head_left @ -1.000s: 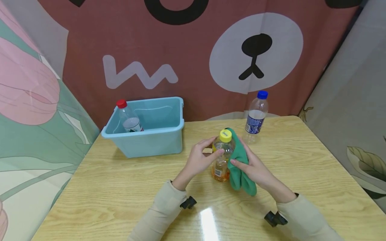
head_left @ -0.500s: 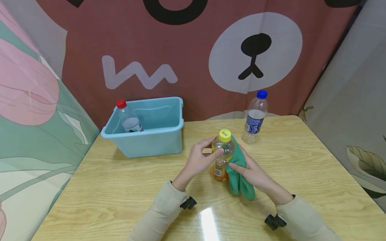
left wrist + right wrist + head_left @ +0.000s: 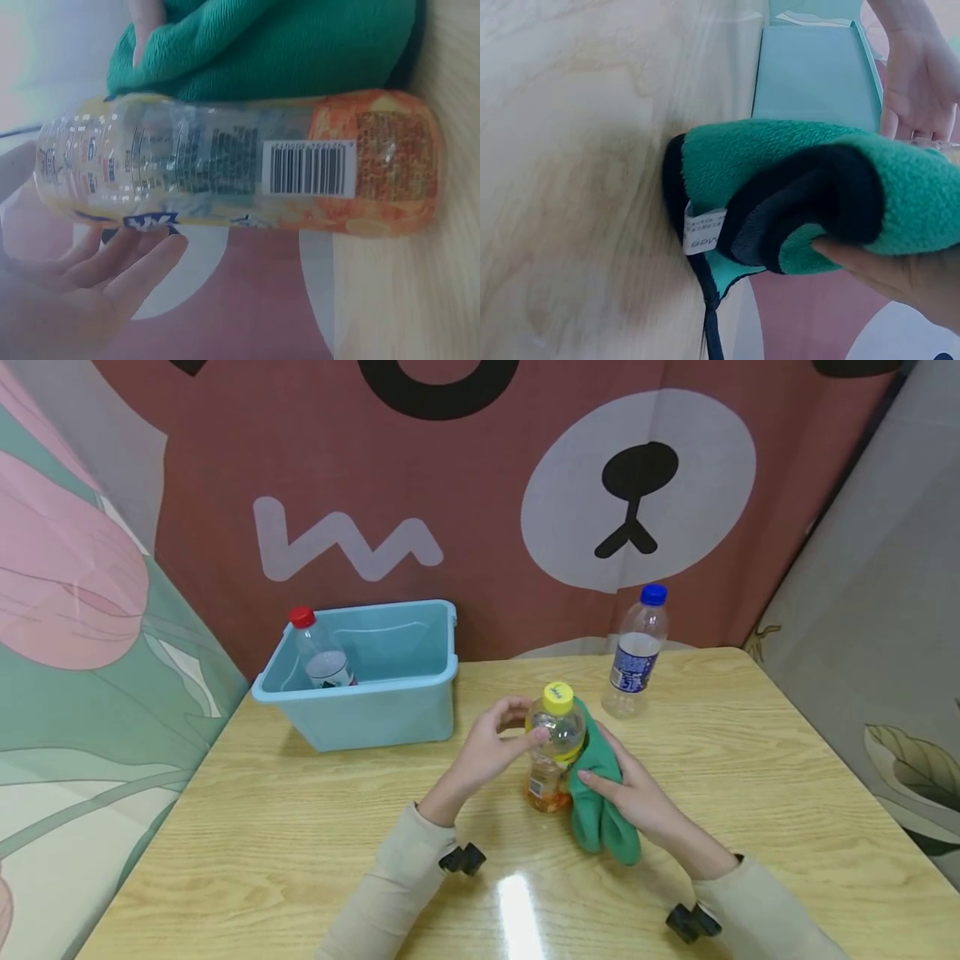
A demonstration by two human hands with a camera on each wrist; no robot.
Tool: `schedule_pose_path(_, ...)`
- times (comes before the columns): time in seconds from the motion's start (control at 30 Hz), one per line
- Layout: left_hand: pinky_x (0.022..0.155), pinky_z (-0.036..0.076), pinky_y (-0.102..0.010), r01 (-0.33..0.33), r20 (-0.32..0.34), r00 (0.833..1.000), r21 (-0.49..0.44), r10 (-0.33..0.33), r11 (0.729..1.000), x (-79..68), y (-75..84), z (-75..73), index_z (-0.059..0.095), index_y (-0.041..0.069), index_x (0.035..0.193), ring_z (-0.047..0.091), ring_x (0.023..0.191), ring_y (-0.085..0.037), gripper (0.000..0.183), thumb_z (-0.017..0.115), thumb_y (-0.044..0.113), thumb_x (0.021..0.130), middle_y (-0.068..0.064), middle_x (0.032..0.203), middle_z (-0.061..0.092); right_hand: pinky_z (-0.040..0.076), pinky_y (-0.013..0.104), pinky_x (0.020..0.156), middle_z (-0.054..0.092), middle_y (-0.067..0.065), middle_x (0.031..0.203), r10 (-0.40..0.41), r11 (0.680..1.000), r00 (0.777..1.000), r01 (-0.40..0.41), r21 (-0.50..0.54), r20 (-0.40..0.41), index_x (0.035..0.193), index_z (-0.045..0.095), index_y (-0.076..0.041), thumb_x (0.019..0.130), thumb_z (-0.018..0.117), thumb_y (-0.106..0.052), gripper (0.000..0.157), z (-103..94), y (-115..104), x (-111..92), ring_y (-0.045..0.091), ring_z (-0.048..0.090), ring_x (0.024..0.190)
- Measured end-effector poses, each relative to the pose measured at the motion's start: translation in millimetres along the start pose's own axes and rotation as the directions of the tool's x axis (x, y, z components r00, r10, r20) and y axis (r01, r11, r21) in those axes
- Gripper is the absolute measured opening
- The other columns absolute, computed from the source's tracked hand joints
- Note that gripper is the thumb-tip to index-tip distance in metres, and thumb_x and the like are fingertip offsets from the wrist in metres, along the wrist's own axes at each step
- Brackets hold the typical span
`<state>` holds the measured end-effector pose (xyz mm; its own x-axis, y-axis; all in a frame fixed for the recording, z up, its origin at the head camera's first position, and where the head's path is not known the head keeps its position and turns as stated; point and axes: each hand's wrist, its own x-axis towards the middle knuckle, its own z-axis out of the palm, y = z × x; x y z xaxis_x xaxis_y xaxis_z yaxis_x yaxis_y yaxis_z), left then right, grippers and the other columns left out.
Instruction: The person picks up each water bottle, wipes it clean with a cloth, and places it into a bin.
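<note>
From my end, the main news is that the drink bottle [image 3: 553, 756] is turned a bit compared with 0.5 s ago. Its barcode [image 3: 536, 787] sits closer to the left hand [image 3: 487, 750] now, and more yellow band shows on the side toward the right hand [image 3: 641, 787]. The left hand is eased back slightly too: thumb on the near side of the bottle's upper part, fingers bent around the far side. Looks like a loose hold to me, but I can't tell how firm.

The right hand has a bunched green cloth [image 3: 600, 802] pinched between thumb and fingers, up against the bottle and a touch lower than 1 s ago. My guess is the cloth faces a different patch of bottle after that turn.

The bottle's upright between the 2 hands; can't tell if its base touches the table [image 3: 300, 843]. The blue-capped bottle [image 3: 636, 662] beyond the right hand looks unmoved, same for the tub [image 3: 382, 718] beyond the left hand, red-capped bottle [image 3: 324, 656] inside.
</note>
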<state>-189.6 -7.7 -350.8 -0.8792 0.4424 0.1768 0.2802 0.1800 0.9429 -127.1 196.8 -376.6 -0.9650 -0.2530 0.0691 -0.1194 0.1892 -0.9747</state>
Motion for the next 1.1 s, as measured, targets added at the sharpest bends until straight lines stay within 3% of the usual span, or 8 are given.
schedule_pose_path(0.27, 0.087, 0.046, -0.037, -0.035, 0.034, 0.999, 0.020, 0.034, 0.999, 2.1, -0.3, -8.2, 0.052, 0.002, 0.121, 0.051, 0.108, -0.027, 0.039, 0.062, 0.019, 0.087, -0.012, 0.117, 0.056, 0.011, 0.054, 0.106, 0.011, 0.018, 0.149, 0.036, 0.999, 0.998, -0.036, 0.002, -0.057, 0.147, 0.010, -0.009, 0.093, 0.051, -0.013, 0.068, -3.3, -3, -5, 0.035, 0.010, 0.134)
schedule_pose_path(0.5, 0.083, 0.047, -0.033, -0.053, 0.059, 0.997, 0.019, 0.052, 0.998, 1.0, 0.3, -11.1, 0.050, 0.001, 0.126, 0.050, 0.109, -0.031, 0.040, 0.059, 0.013, 0.089, -0.015, 0.123, 0.053, 0.014, 0.054, 0.106, 0.011, 0.015, 0.150, 0.026, 0.999, 0.994, -0.030, -0.036, -0.102, 0.147, 0.010, -0.011, 0.093, 0.052, -0.016, 0.069, -10.7, -13, -5, 0.034, 0.011, 0.135)
schedule_pose_path(0.7, 0.087, 0.046, -0.038, -0.065, 0.067, 0.996, 0.012, 0.064, 0.998, -5.1, 17.2, -12.2, 0.046, -0.008, 0.126, 0.049, 0.110, -0.035, 0.040, 0.055, 0.004, 0.090, -0.023, 0.124, 0.050, 0.019, 0.053, 0.105, 0.013, 0.016, 0.149, -0.014, 0.999, 0.995, 0.010, -0.040, -0.102, 0.147, 0.009, -0.013, 0.094, 0.051, -0.015, 0.068, -16.0, -24, -4, 0.035, 0.015, 0.134)
schedule_pose_path(0.83, 0.089, 0.045, -0.039, -0.083, 0.078, 0.994, 0.031, 0.081, 0.996, -6.3, 19.6, -12.9, 0.045, -0.008, 0.127, 0.049, 0.111, -0.034, 0.039, 0.053, 0.006, 0.091, -0.023, 0.124, 0.050, 0.034, 0.030, 0.100, 0.016, 0.015, 0.148, -0.035, 0.999, 0.996, 0.033, -0.021, -0.085, 0.147, 0.009, -0.014, 0.094, 0.050, -0.015, 0.067, -18.1, -28, -2, 0.033, 0.022, 0.131)
schedule_pose_path(0.93, 0.092, 0.043, -0.039, -0.090, 0.086, 0.993, 0.031, 0.087, 0.995, -1.5, 7.8, -12.9, 0.045, -0.004, 0.129, 0.048, 0.114, -0.030, 0.040, 0.052, 0.010, 0.093, -0.020, 0.126, 0.050, 0.036, 0.018, 0.092, 0.016, 0.014, 0.148, -0.037, 0.999, 0.996, 0.035, -0.020, -0.076, 0.147, 0.009, -0.016, 0.094, 0.050, -0.015, 0.067, -17.9, -31, -3, 0.032, 0.024, 0.130)
schedule_pose_path(1.1, 0.095, 0.041, -0.039, -0.123, 0.111, 0.987, 0.035, 0.118, 0.992, 2.2, -1.1, -11.6, 0.043, -0.001, 0.132, 0.045, 0.119, -0.027, 0.041, 0.047, 0.016, 0.096, -0.018, 0.129, 0.049, 0.024, 0.045, 0.105, 0.013, 0.014, 0.150, -0.023, 1.000, 0.998, 0.022, -0.013, -0.066, 0.147, 0.009, -0.016, 0.094, 0.051, -0.014, 0.068, -14.8, -35, -3, 0.032, 0.017, 0.133)
